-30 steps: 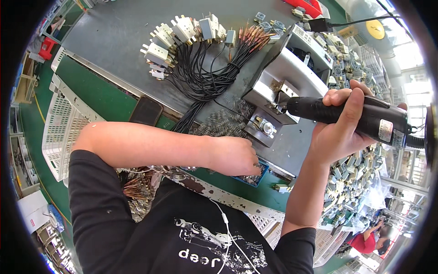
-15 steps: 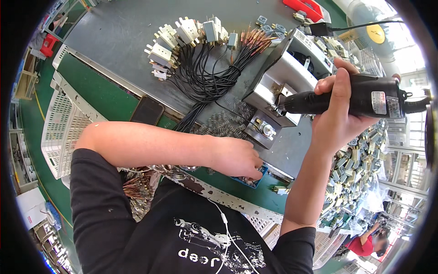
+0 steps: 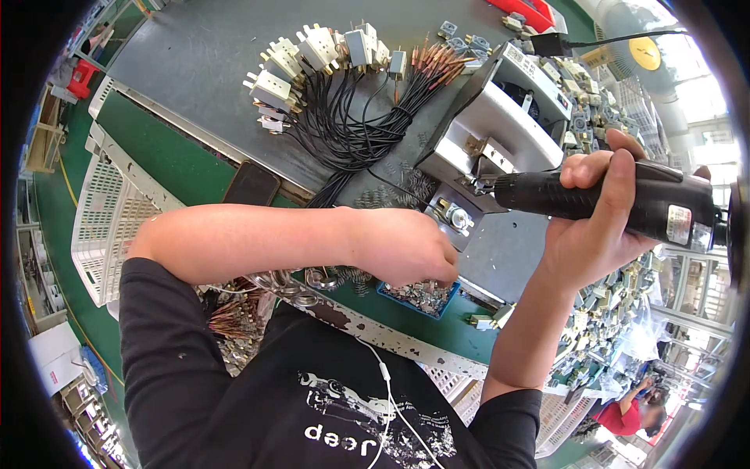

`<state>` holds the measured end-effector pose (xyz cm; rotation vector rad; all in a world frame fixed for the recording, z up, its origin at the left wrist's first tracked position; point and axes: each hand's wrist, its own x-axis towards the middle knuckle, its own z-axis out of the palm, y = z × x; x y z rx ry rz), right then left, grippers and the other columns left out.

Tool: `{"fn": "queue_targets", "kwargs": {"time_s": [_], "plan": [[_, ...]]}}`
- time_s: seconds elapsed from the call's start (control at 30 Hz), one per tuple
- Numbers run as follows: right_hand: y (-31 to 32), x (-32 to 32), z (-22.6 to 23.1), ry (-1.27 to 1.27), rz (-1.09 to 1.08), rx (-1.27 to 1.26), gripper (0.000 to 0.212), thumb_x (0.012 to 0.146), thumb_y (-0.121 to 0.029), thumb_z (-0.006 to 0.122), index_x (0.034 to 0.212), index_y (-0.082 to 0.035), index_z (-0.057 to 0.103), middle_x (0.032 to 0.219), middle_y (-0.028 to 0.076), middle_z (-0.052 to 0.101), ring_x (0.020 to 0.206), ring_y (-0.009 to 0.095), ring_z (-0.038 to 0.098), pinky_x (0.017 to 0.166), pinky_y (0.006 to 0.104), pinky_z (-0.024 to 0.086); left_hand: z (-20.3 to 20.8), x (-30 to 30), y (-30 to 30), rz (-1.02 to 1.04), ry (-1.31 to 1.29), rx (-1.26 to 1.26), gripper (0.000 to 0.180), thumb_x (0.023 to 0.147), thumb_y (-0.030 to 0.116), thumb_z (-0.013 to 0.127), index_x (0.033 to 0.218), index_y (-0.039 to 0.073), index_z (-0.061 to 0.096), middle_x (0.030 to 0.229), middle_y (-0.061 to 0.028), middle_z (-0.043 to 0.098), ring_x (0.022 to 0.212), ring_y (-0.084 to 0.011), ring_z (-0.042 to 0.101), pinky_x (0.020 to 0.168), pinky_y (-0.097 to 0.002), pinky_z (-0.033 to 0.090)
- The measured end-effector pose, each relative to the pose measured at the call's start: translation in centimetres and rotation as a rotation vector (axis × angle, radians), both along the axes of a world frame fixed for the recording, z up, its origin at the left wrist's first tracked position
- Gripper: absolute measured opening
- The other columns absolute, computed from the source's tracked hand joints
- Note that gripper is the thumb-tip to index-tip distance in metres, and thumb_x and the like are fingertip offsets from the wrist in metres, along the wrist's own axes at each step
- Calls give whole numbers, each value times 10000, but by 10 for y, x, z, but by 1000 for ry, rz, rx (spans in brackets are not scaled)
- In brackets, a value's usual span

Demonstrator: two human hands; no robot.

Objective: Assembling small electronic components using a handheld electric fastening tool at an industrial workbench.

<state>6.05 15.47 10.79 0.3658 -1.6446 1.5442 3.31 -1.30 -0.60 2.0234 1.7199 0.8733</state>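
L hand (image 3: pixel 410 246) curled, back up | R hand (image 3: pixel 592 236) gripping, f'arm (image 3: pixel 539 324) raised

Left fingers (image 3: pixel 448 271) have shifted forward, exposing more of the blue tray (image 3: pixel 438 316).

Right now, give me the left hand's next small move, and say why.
Probably ease the left hand up off the blue tray: its curled fingers hide their tips over the small metal parts, so whether one is pinched can't be seen. The right hand already holds the black powered driver, its tip at the metal fixture.
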Motion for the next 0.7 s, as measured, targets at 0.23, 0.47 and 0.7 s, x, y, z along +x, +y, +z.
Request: {"fn": "queue_targets", "kwargs": {"time_s": [0.23,0.47,0.7], "plan": [[2,7,0,60,41,-81,516,994,-44,574,1459,-116,361,996,179,656,653,131,550,601,304,483,14,-16,-10,240,-14,200,195,767,63,649,955,59,698,904,-113,652,873,-322,669,779,-433,548],[17,35,12,-40,216,-138,566,1037,-85,511,1508,-296,280,1122,110,633,699,89,488,645,266,432,17,-32,-7,527,-19,250,174,858,162,729,1000,70,689,953,-81,640,933,-301,642,833,-403,516],[6,35,10,8,134,-72,540,1037,-98,510,1508,-251,295,1129,124,627,696,89,491,637,264,439,17,-29,-5,485,11,306,130,862,185,733,926,84,681,921,-52,635,930,-266,639,829,-388,501]]}}
